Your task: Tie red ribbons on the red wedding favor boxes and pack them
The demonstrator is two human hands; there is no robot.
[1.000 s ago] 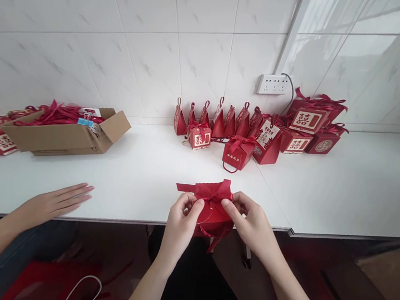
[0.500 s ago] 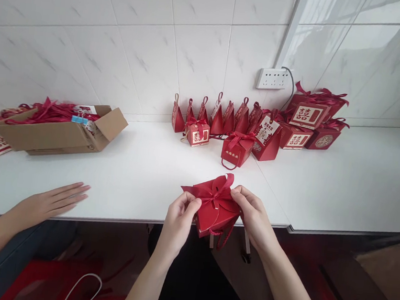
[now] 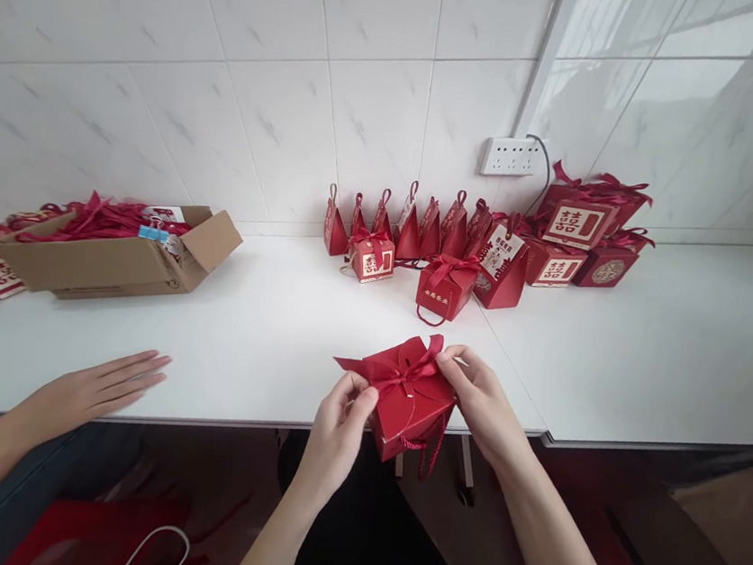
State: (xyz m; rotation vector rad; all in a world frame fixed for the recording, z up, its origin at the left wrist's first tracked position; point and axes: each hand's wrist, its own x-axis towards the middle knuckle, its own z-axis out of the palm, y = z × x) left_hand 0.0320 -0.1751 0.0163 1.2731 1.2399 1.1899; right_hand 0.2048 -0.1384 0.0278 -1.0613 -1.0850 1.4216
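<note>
A red gift box [image 3: 410,413] with a petal-folded top sits at the table's front edge, partly over it. Across its top lies a red ribbon [image 3: 399,378] tied in a bow. My left hand [image 3: 341,424] pinches the ribbon at the box's left side, thumb against the fingers. At the upper right, my right hand [image 3: 476,394] pinches the bow's other side between thumb and fingers. A twisted red cord hangs from the box's right side.
Behind stand a small red box [image 3: 444,288], a row of pointed red boxes [image 3: 409,232] and stacked red boxes [image 3: 577,224]. A cardboard box [image 3: 99,265] of ribbons is at left. Another person's hand [image 3: 96,387] rests flat on the white table [image 3: 239,348].
The bow's loops and the ribbon between my hands have shifted slightly on the box top. The view has tilted up a little. The other person's hand stays on the table.
</note>
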